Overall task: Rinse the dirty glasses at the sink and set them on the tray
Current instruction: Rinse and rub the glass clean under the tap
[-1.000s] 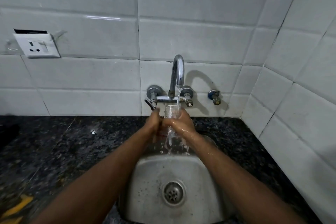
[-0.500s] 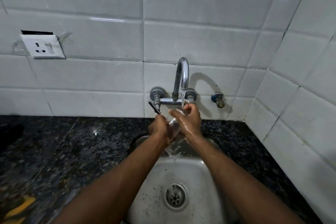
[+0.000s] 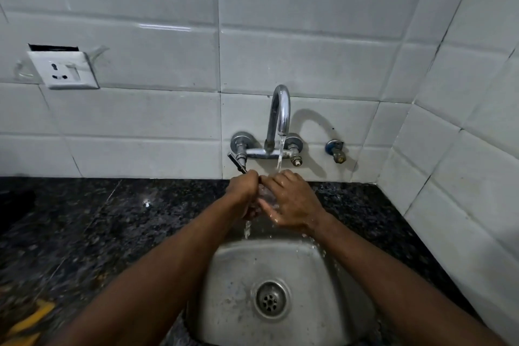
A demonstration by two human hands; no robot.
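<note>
Glass [image 3: 266, 196] clear, wet — mostly hidden between hands.

Landmark: the tap [image 3: 279, 115], wall-mounted on white tiles above the steel sink [image 3: 233, 284]. Water runs from the spout straight down onto both hands. The left hand [image 3: 243, 194] and the right hand [image 3: 293, 202] meet directly below the tap, closed around a clear glass [image 3: 266, 196] that is mostly hidden between them. Water drips from the hands into the sink basin, above the drain [image 3: 270, 300]. A wall socket [image 3: 64, 69] sits far left of the tap. Dark granite counter [image 3: 112, 219] surrounds the sink
</note>
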